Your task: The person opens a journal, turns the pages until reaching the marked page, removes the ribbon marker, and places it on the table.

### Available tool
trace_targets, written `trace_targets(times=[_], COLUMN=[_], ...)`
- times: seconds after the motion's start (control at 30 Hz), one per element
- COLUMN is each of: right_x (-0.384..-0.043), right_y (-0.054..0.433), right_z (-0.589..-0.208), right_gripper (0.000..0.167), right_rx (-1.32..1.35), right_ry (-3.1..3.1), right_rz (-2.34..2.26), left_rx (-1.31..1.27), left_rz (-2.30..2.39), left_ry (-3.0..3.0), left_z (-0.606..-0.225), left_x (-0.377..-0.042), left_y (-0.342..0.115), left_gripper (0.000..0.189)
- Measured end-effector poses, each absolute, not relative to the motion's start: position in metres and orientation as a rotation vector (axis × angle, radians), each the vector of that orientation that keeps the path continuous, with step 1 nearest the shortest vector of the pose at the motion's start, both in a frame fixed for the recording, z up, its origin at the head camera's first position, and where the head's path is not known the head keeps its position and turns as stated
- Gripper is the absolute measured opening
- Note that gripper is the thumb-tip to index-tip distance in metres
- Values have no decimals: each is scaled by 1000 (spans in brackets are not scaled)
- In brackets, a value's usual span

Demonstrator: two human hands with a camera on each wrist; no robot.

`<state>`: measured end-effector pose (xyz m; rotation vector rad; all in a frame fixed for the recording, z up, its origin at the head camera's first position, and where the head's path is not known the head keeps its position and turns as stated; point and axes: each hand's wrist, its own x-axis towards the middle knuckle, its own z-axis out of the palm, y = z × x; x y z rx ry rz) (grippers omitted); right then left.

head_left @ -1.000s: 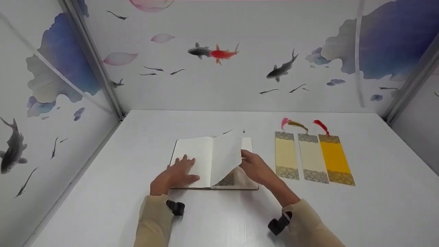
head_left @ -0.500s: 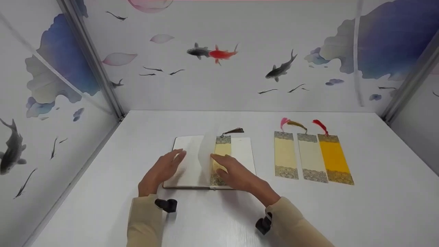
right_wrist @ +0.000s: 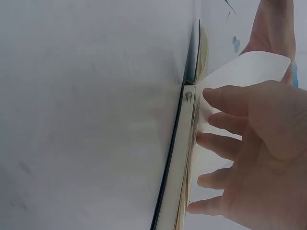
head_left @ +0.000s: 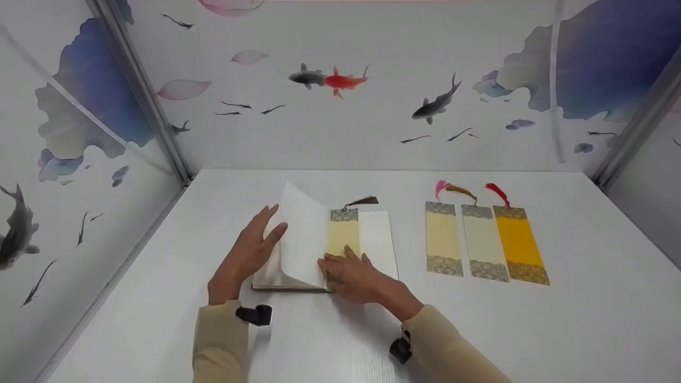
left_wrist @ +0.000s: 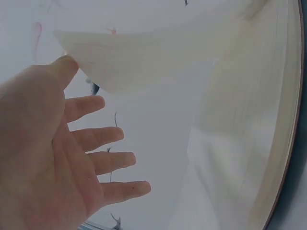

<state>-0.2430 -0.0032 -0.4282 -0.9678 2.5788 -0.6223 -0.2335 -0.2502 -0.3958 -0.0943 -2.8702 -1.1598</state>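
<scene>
An open notebook point(head_left: 379, 229) with blank cream pages lies on the white table. One page point(head_left: 304, 234) stands raised over its left half, curling at the lower edge. My left hand point(head_left: 247, 247) is at the left side of that page, fingers spread, its thumb at the page's edge in the left wrist view. A yellow bookmark point(head_left: 343, 231) with patterned grey ends and a dark tassel point(head_left: 364, 200) lies on the right half beside the spine. My right hand point(head_left: 354, 274) rests over the bookmark's lower end with its fingers extended.
To the right of the notebook lie three bookmarks in a row: pale yellow point(head_left: 441, 234), cream point(head_left: 485, 239) and orange-yellow point(head_left: 518, 239), with pink, olive and red tassels. White walls printed with fish enclose the table's back and sides.
The page has swung from right to left, uncovering the tasselled bookmark. My right hand has let go of the page and moved left and down; my left hand has lifted off the left page.
</scene>
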Motion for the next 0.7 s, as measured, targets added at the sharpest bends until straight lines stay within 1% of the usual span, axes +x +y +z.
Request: trace_targets(times=[0.13, 0.33, 0.53, 0.7], right_x=[-243, -244, -245, -246], right_y=[-3, -1, 1, 4], right_z=[-429, -431, -434, -434], right_gripper=[55, 57, 57, 56], right_rx=[-964, -1004, -1029, -1017], right_ry=[2582, 2586, 2579, 2548], right_rz=[-561, -504, -518, -585], left_rx=[-99, -40, 40, -9], left_rz=[-1076, -885, -873, -838], left_ry=[-2934, -3119, -3311, -3404], left_z=[-398, -405, -416, -419], left_x=[-233, -233, -235, -236], left_y=[-249, -241, -232, -227], left_gripper=[62, 57, 67, 77])
